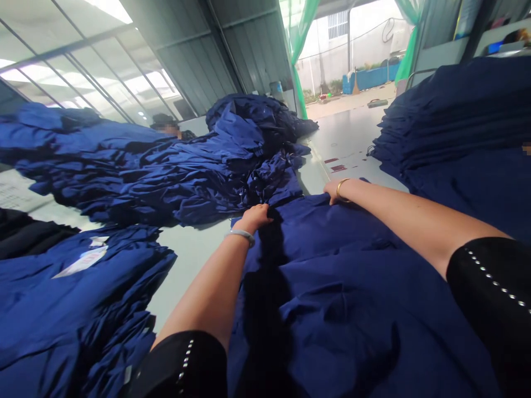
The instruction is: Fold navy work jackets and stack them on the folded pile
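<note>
Well, the left hand (254,216) and right hand (337,191) sit apart, curled on the far edge of a navy cloth pile (327,287); whether they clamp it, I cannot tell. More blue cloth (136,171) lies heaped far left.

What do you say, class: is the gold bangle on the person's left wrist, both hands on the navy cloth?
No: the head view shows the gold bangle on the right wrist. The left hand and right hand do rest on the navy cloth.

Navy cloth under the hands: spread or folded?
Spread: the navy cloth lies wide in soft wrinkles, no fold lines showing, with the left hand and right hand at its far edge.
</note>
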`<state>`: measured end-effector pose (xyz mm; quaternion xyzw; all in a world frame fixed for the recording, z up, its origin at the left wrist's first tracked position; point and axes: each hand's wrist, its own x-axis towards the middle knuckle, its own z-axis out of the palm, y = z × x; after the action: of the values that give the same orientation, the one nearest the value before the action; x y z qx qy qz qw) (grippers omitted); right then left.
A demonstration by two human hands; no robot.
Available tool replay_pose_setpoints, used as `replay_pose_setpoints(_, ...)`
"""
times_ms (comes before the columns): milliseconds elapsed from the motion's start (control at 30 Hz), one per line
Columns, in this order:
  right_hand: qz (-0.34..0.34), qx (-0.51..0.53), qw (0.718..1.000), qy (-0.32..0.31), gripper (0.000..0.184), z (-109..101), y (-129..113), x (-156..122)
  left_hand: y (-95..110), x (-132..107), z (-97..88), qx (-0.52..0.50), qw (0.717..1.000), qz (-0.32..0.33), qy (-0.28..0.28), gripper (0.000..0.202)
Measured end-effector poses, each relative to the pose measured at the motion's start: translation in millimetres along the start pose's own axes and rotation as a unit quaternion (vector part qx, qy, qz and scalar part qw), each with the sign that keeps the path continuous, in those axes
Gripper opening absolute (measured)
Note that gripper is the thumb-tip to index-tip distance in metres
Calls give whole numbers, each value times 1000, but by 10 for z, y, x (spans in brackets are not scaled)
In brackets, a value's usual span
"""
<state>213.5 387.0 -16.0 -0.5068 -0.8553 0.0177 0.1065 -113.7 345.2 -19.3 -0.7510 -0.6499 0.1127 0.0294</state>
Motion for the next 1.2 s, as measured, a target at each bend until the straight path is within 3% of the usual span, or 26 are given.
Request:
replay_pose_setpoints(100,-5,-41,998,-56,16,-237,-95,-181,-33,-32,-145,23,1000,4,10,53)
replay_pose_setpoints(167,-26,-93,994,-50,19,-427,-138,-382,-76,-156,-269,38,999,15,23,47)
replay_pose_setpoints(333,-34,-149,988,0,18,-813,-123,-1082,-285,-790,-591,63,996,35,51,23)
replay_pose_setpoints(400,-28,-159,986,33,23,-929,-120,-1410,-375,-1130,-709,69,994,30,75,23)
replay_pose_setpoints(500,-45,-196,976,87,31,-1139,-205,-1952,-424,-1759,-898,58,984,50,161,41)
replay_pose_setpoints(567,-57,-220,967,113,30,-1309,-320,-2360,-367,-2276,-1020,31,974,55,217,54)
replay_pose_setpoints(667,-93,-232,957,145,31,-1496,-514,-3038,-176,-3126,-1086,-12,968,49,244,49)
replay_pose_setpoints(733,-137,-214,953,163,32,-1485,-631,-3503,-24,-3651,-972,-34,965,60,251,45)
replay_pose_setpoints(833,-184,-189,952,157,37,-1199,-776,-4119,193,-4238,-537,-41,960,89,263,58)
replay_pose_setpoints(933,-195,-163,960,120,42,-748,-862,-4509,387,-4537,16,-65,971,80,216,65)
replay_pose_setpoints(1000,-196,-142,964,106,43,-522,-874,-4622,474,-4621,276,-86,976,61,190,68)
replay_pose_setpoints(1067,-188,-130,967,109,43,-443,-861,-4657,509,-4674,371,-95,974,47,201,68)
replay_pose_setpoints(1200,-160,-101,971,148,41,-610,-815,-4719,491,-4809,209,-89,955,35,281,63)
